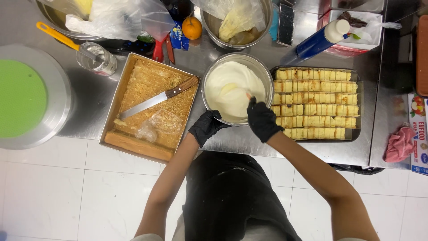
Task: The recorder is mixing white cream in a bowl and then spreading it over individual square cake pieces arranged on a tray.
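At nine o'clock, a knife point(156, 99) lies in the crumb-lined baking tray point(117, 139). The gloved left hand point(206, 126) grips the cream bowl's point(265, 76) six-o'clock rim at centre. The right hand point(261, 119) is closed around a utensil point(248, 95) in the cream. Cake strips point(314, 102) fill the three-o'clock tray.

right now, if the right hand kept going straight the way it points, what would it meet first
The right hand points up the picture into the steel bowl, so it would likely meet the white cream first; depth is unclear.
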